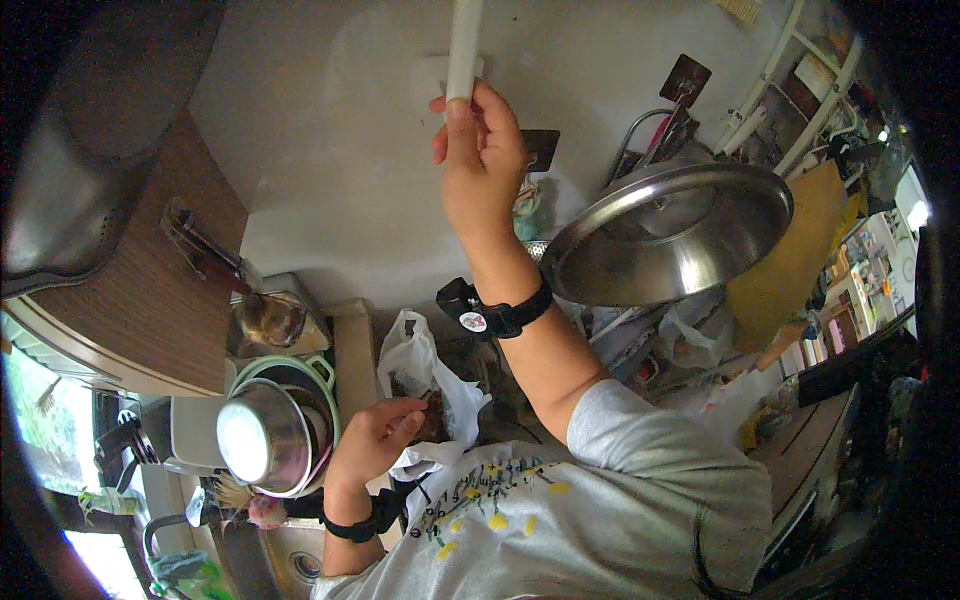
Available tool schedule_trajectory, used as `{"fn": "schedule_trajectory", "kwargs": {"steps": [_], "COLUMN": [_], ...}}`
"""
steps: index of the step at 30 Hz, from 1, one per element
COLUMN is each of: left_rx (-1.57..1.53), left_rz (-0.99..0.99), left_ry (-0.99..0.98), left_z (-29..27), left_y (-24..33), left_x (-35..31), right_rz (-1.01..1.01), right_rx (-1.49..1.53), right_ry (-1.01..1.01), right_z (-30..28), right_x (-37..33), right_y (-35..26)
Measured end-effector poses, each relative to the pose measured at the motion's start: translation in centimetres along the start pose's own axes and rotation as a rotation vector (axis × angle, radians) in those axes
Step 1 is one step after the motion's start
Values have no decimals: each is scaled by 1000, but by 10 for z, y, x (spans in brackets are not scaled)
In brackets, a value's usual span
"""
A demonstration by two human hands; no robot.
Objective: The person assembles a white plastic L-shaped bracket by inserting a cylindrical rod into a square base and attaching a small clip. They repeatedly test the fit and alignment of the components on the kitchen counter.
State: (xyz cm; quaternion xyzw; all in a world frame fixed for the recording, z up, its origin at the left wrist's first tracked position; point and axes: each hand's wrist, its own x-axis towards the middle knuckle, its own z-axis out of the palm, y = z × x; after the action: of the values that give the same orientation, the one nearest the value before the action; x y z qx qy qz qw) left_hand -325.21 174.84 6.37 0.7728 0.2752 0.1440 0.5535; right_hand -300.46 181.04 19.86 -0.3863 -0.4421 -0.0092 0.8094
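My right hand (483,165) is raised in front of the pale wall, its fingers wrapped round the lower end of a white tube-like pole (462,50). The pole's other end runs out of view at the top. Lower down, my left hand (375,445) hovers by a white plastic bag (412,350) with something dark inside that I cannot make out. Thumb and index finger of that hand are slightly apart, with nothing seen between them; its other fingers are partly hidden. Both wrists wear black bands.
A large shiny metal lid (670,240) stands right of my raised arm. Stacked metal bowls and a green-rimmed basin (325,370) are at the left, below a wooden cabinet (140,270). A sink drain (305,568) shows lower left. White shelf rails (765,90) rise at the upper right.
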Motion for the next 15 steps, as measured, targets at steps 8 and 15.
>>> {"fn": "schedule_trajectory", "kwargs": {"steps": [8,15], "left_rx": [41,59], "left_rz": [72,16], "left_ry": [18,5], "left_z": [1,0], "left_y": [1,1], "left_x": [-2,-5], "right_rz": [10,32], "right_rx": [-11,7], "right_ry": [-7,-38], "right_z": [5,16], "right_x": [-3,-11], "right_y": [-2,-3]}}
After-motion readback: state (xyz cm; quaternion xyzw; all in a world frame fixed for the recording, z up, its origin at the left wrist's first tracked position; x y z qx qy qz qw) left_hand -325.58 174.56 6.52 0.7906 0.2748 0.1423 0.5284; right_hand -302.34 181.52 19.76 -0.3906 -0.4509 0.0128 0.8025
